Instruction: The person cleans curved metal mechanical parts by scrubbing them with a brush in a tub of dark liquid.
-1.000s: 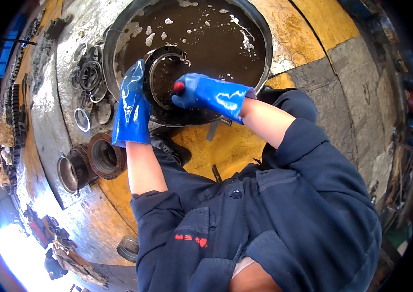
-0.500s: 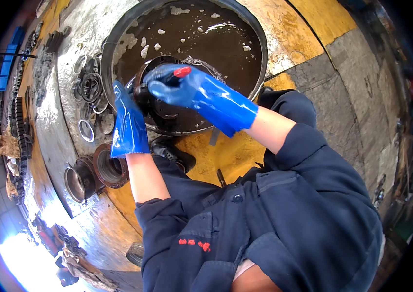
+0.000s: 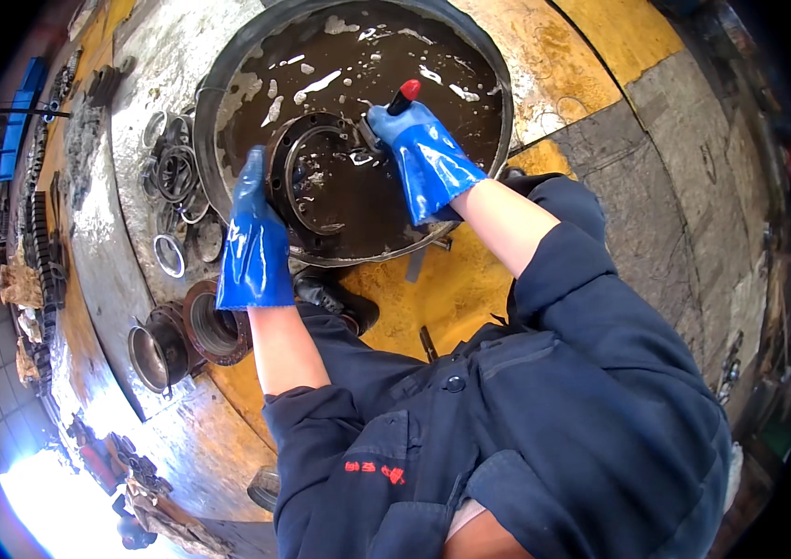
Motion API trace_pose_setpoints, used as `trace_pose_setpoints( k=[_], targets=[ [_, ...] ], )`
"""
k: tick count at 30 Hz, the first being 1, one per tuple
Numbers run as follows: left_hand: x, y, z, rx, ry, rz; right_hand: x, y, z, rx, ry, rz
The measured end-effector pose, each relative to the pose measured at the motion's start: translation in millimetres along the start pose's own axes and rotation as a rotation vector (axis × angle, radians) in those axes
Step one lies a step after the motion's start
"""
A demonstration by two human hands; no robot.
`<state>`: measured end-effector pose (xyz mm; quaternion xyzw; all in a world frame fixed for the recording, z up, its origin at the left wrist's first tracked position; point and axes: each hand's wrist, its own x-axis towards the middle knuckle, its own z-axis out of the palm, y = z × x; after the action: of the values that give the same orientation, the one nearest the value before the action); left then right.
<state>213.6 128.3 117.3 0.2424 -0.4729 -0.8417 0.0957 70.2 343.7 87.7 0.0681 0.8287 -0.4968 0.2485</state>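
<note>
A dark flanged metal ring (image 3: 276, 166) with bolt holes round its face stands tilted in a round black tub (image 3: 505, 121) of murky brown liquid. My left hand (image 3: 254, 219), in a wet blue rubber glove, holds the ring by its outer left side; part of the grip is hidden. My right hand (image 3: 414, 149), gloved alike, is closed round the handle of a tool (image 3: 407, 95) whose black handle ends in red. The tool's dark working end lies just right of the ring; its shape is hard to make out.
Several metal rings (image 3: 175, 172) lie left of the tub, with a single bright ring (image 3: 169, 255) below them. Nearer stand a rusty flanged part (image 3: 217, 321) and a metal cup-like part (image 3: 155, 356). A black shoe (image 3: 340, 300) rests by the tub's near edge.
My right hand has moved right, off the ring, with the tool, whose red end now points up and away. The ring's face shows more openly. My left hand has stayed at its side.
</note>
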Motion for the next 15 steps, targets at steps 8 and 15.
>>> trace_pose_setpoints(
  k=[8,15],
  targets=[
    [-15,-6,30,0.34,-0.003,0.117,-4,-39,-50,0.173,-0.175,-0.151],
    [2,-14,20,0.612,-0.203,0.127,-78,-87,-33,-0.168,-0.273,-0.419]
  ],
)
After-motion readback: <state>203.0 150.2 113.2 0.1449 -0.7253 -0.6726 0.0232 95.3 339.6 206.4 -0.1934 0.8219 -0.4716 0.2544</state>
